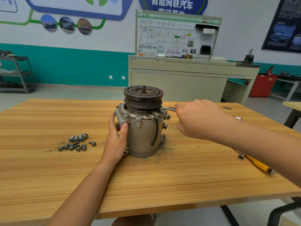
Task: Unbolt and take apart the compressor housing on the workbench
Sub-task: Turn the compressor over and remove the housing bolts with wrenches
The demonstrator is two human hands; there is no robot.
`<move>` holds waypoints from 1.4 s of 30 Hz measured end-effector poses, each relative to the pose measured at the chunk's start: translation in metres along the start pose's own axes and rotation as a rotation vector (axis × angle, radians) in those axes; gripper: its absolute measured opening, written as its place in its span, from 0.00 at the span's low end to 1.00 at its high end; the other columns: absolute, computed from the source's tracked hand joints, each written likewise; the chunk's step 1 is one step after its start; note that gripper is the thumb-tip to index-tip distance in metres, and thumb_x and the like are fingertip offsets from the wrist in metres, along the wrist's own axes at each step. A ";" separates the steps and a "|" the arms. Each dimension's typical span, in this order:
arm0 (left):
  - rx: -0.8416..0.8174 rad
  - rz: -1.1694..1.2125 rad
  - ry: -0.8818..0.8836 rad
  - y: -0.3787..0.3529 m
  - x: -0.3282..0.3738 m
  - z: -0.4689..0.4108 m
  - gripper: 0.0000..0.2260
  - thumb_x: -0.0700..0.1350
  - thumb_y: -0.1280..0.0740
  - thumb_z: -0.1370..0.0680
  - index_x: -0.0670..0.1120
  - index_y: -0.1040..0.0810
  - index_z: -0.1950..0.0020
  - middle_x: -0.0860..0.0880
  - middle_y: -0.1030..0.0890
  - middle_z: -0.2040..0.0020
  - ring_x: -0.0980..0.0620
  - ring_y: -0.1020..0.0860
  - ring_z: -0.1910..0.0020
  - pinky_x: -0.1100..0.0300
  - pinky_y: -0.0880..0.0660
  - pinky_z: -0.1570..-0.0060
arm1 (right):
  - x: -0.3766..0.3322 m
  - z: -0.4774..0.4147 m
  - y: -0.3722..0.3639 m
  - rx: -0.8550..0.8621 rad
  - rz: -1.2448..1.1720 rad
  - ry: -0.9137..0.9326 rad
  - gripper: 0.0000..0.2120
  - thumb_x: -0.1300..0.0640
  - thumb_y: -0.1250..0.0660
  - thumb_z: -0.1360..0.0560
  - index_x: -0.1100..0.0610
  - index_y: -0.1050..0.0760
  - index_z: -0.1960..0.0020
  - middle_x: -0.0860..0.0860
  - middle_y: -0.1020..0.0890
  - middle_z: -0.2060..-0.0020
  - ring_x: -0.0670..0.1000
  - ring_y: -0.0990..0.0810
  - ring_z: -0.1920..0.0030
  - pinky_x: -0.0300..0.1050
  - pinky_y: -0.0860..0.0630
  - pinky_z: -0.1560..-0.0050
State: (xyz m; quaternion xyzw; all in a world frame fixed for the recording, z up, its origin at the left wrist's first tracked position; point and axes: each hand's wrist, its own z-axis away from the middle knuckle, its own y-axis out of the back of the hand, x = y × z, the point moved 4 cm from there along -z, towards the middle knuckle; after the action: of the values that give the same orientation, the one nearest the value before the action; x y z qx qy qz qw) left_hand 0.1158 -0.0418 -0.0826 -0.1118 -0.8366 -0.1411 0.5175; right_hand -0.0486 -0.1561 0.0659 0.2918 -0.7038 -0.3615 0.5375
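A grey metal compressor (pixel 143 136) stands upright in the middle of the wooden workbench (pixel 48 176), its dark grooved pulley (pixel 143 97) on top. My left hand (pixel 116 141) grips the housing's left side, thumb on the front. My right hand (pixel 197 118) holds a silver wrench (pixel 169 109) whose ring end sits on a bolt (pixel 162 109) at the right of the top flange. More bolts (pixel 138 117) remain in the flange. Most of the wrench handle is hidden inside my fist.
Several loose bolts (pixel 76 142) lie in a heap left of the compressor. A yellow-handled tool (pixel 259 165) and a small socket (pixel 241 156) lie at the right, partly under my forearm. A cream training cabinet (pixel 187 79) stands behind the bench.
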 end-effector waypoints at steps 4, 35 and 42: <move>-0.006 -0.015 0.004 0.000 0.000 0.000 0.24 0.55 0.47 0.18 0.58 0.52 0.24 0.74 0.38 0.48 0.84 0.35 0.57 0.81 0.36 0.62 | -0.003 0.000 0.002 -0.001 0.018 0.019 0.06 0.58 0.45 0.22 0.57 0.32 0.48 0.49 0.37 0.72 0.48 0.40 0.74 0.40 0.43 0.76; 0.009 0.000 -0.051 -0.002 -0.001 -0.001 0.24 0.51 0.46 0.18 0.53 0.50 0.23 0.71 0.38 0.46 0.87 0.36 0.56 0.86 0.38 0.63 | 0.035 -0.031 -0.022 0.023 0.035 0.099 0.21 0.63 0.47 0.23 0.54 0.35 0.31 0.49 0.36 0.71 0.46 0.37 0.72 0.40 0.41 0.75; 0.008 -0.002 -0.042 0.001 0.001 0.001 0.27 0.57 0.44 0.20 0.54 0.50 0.23 0.71 0.37 0.47 0.85 0.34 0.55 0.84 0.36 0.62 | 0.022 -0.073 -0.057 0.204 -0.107 0.015 0.15 0.67 0.46 0.23 0.58 0.32 0.39 0.55 0.22 0.60 0.56 0.25 0.61 0.44 0.33 0.67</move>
State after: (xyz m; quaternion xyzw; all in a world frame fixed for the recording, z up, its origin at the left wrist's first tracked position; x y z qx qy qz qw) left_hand 0.1154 -0.0402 -0.0819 -0.1116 -0.8479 -0.1359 0.5001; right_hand 0.0173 -0.2200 0.0430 0.3848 -0.7162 -0.3141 0.4902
